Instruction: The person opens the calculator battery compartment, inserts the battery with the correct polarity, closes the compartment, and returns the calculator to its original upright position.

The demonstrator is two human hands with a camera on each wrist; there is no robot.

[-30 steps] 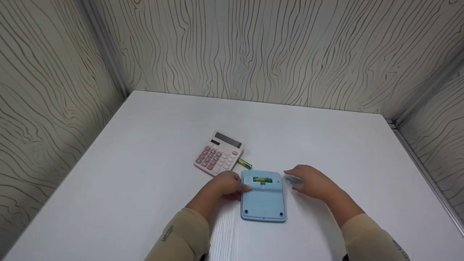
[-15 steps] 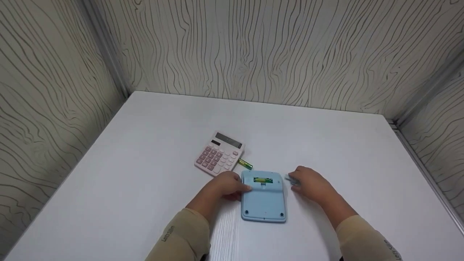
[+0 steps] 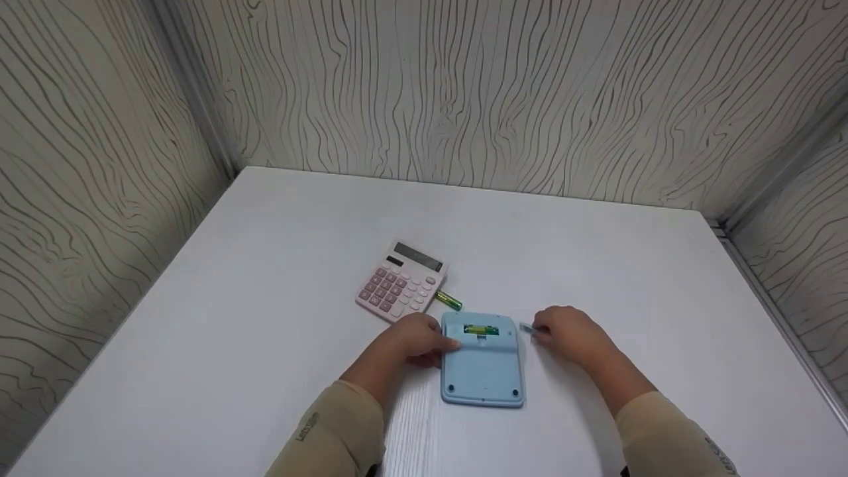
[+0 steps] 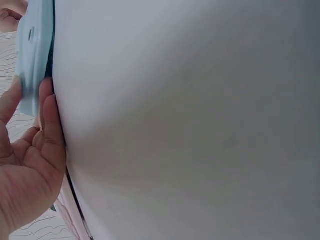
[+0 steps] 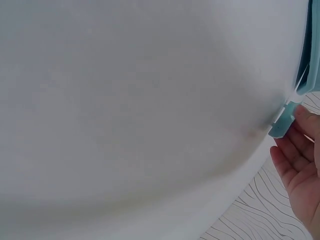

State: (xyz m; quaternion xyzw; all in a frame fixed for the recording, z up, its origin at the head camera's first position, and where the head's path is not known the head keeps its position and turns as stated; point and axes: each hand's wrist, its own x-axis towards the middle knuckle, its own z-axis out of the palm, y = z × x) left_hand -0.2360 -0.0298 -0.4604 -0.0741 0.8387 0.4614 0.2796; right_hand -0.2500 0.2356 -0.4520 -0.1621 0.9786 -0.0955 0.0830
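A blue calculator [image 3: 482, 371] lies back side up, its battery slot uncovered with a green battery [image 3: 481, 330] inside. My left hand [image 3: 414, 336] grips its left edge, thumb on top; the left wrist view shows the hand [image 4: 35, 165] with fingers at the side of the blue calculator [image 4: 36, 55]. Just right of the calculator, my right hand [image 3: 573, 334] pinches a small blue cover [image 3: 528, 328]. In the right wrist view, the cover [image 5: 284, 120] is between thumb and fingers of the right hand [image 5: 300, 160], near the calculator's corner [image 5: 312, 75].
Behind and left of the blue calculator, a pink calculator [image 3: 401, 281] lies face up. A loose green battery [image 3: 449, 301] rests beside its right edge. The white table [image 3: 278, 265] is bounded by a patterned back wall [image 3: 464, 93] and side walls.
My right hand has drawn its fingers together on the small cover and turned it slightly beside the calculator. My left hand and the blue calculator have stayed nearly still.
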